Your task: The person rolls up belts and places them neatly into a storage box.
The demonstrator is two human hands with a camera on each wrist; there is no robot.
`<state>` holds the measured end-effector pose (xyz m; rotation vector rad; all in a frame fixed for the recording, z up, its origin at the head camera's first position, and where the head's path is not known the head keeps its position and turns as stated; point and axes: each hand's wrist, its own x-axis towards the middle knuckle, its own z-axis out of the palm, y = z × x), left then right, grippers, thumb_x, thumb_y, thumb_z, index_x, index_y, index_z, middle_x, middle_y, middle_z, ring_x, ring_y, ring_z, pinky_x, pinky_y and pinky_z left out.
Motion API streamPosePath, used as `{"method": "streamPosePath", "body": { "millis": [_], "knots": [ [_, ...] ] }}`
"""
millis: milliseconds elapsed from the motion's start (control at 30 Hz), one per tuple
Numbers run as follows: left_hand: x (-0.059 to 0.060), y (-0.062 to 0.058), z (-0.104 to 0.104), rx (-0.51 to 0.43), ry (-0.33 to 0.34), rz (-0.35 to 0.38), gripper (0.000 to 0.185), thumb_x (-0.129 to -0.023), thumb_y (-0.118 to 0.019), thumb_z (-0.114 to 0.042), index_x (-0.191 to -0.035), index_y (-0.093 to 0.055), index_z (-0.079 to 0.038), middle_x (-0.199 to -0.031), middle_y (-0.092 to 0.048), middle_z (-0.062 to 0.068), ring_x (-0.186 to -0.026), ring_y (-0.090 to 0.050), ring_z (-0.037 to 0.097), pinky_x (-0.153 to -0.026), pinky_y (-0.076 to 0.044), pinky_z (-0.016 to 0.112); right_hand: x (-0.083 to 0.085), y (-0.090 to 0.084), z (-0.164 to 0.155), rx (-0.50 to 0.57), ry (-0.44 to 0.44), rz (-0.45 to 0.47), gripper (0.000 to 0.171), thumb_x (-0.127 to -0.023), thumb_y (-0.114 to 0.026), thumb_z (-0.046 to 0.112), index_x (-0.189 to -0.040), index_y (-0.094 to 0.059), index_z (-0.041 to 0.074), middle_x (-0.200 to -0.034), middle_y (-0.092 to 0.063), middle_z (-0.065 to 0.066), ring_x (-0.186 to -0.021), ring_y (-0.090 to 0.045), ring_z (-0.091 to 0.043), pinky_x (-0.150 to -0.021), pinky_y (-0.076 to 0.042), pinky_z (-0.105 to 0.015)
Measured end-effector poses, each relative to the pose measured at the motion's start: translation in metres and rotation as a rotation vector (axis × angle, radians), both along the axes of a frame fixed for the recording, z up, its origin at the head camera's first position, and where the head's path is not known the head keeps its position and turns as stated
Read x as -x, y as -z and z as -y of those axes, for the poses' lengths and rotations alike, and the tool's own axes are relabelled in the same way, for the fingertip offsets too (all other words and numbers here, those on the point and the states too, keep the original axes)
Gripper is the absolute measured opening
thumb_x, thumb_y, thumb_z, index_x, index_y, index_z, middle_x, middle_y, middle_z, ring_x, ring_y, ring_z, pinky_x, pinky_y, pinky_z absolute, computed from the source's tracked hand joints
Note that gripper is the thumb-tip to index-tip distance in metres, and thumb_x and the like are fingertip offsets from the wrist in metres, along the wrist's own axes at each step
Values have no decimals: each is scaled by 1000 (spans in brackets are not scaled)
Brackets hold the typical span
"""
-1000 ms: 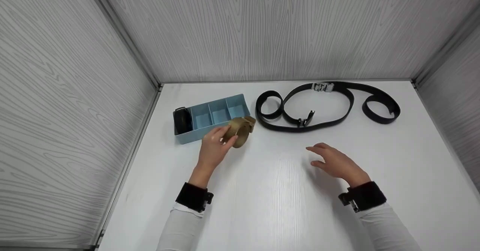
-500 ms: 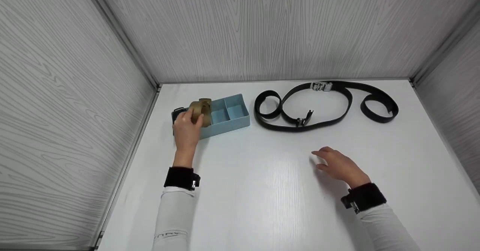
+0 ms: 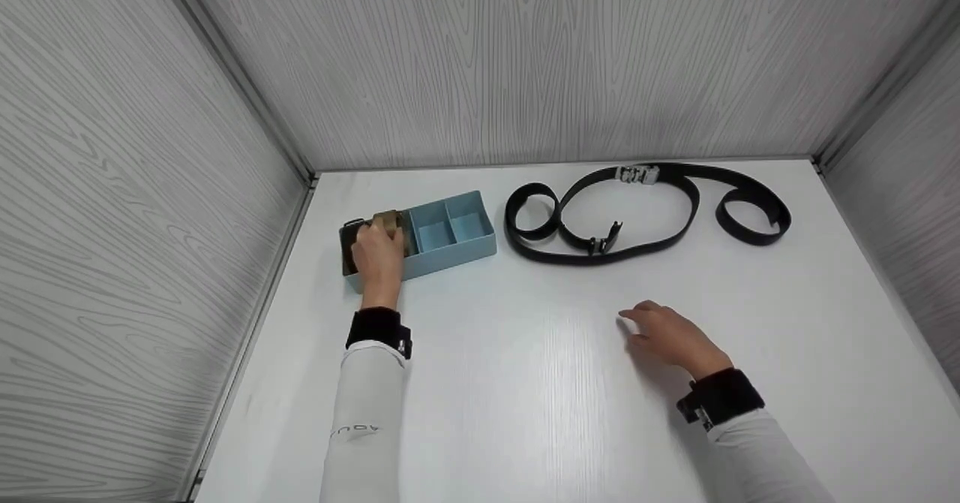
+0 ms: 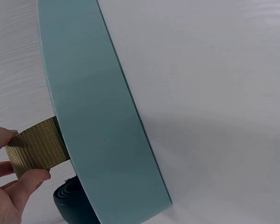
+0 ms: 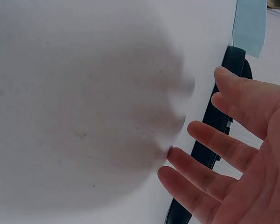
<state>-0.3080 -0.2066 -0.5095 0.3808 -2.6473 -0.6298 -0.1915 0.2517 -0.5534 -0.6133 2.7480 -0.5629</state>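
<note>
My left hand pinches a rolled tan webbing belt between thumb and fingers. The belt is partly down in the second compartment from the left of a blue divided box, and my hand covers part of it in the head view. In the leftmost compartment sits a black rolled belt, half hidden by my fingers from above. My right hand hovers over the white table with its fingers loosely spread, holding nothing. Ahead of it lie black belts, partly unrolled, with a silver buckle on the far side.
The box's two right compartments hold nothing. Behind the white table stands a grey wood-grain panel, with side panels to the left and right.
My left hand has carried the tan belt left and lowered it into the box beside the black roll. My right hand has shifted only slightly.
</note>
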Motion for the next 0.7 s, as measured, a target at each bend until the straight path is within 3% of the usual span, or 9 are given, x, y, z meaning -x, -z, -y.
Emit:
{"method": "streamPosePath", "body": {
  "millis": [133, 300, 567, 700],
  "knots": [
    [3, 10, -1, 27, 5, 72, 34, -92, -68, -19, -115, -67, 7, -98, -65, 24, -89, -67, 37, -74, -54, 43, -1, 2, 2, 20, -12, -42, 41, -91, -67, 8, -129, -60, -3, -123, -58, -25, -112, -57, -42, -93, -45, -53],
    [4, 19, -3, 76, -8, 105, 30, -91, -71, -20, -107, -69, 5, -98, -64, 23, -85, -67, 40, -71, -53, 48, -1, 3, 2, 5, -13, -59, 40, -90, -68, 10, -128, -61, -2, -122, -59, -24, -108, -57, -44, -93, -45, -54],
    [3, 22, -2, 111, -41, 188, 37, -91, -71, -27, -114, -62, 1, -96, -63, 21, -85, -67, 38, -70, -53, 49, 0, 4, 3, -22, 1, -49, 42, -91, -68, 12, -130, -61, 0, -124, -58, -23, -108, -56, -45, -93, -44, -55],
    [1, 21, -2, 109, -45, 212, 46, -91, -71, -30, -123, -57, 0, -109, -60, 23, -95, -64, 38, -75, -52, 51, 1, 6, 4, -30, -3, -50, 41, -91, -68, 13, -129, -61, 0, -124, -59, -23, -108, -56, -45, -93, -44, -55]
  ]
}}
